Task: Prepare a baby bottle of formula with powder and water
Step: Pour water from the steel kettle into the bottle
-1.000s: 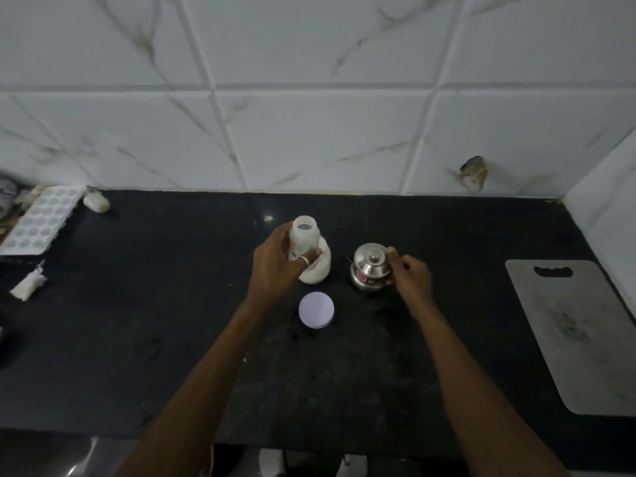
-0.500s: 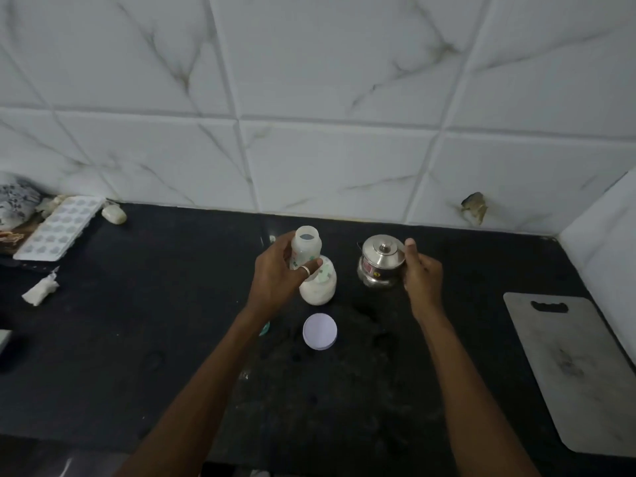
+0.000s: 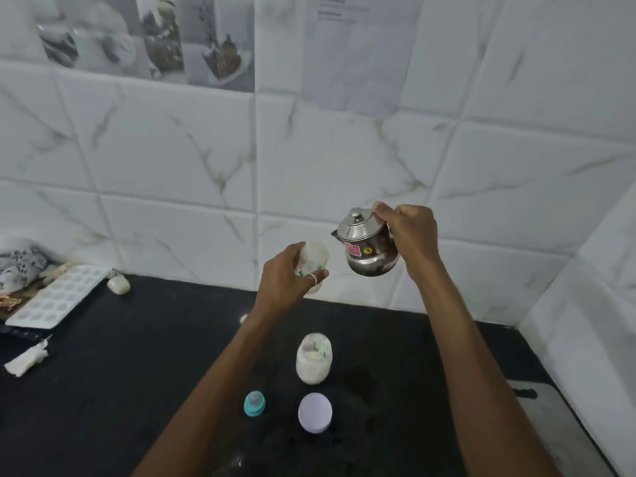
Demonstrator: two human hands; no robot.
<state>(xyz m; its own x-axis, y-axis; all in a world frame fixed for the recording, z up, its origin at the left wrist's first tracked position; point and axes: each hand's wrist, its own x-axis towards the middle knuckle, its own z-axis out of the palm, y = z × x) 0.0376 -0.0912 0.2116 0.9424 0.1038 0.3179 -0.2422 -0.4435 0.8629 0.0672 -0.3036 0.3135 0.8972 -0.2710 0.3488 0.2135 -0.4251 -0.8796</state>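
so there were two hands up, left hand [image 3: 287, 278] and right hand [image 3: 409, 232], one baby bottle [image 3: 315, 258], one steel kettle [image 3: 366, 249], one powder jar [image 3: 314, 359], one white lid [image 3: 315, 412], one teal nipple cap [image 3: 254, 403], one ice tray [image 3: 56, 296], one cutting board [image 3: 564, 428] far right

ice tray [image 3: 55, 296] white, far left on black counter [image 3: 120, 373] | small white lump [image 3: 118, 285] just beside tray's right end | crumpled white paper [image 3: 27, 361] nearer left edge | grey cutting board [image 3: 564, 428] right | marbled wall tiles [image 3: 172, 160] behind
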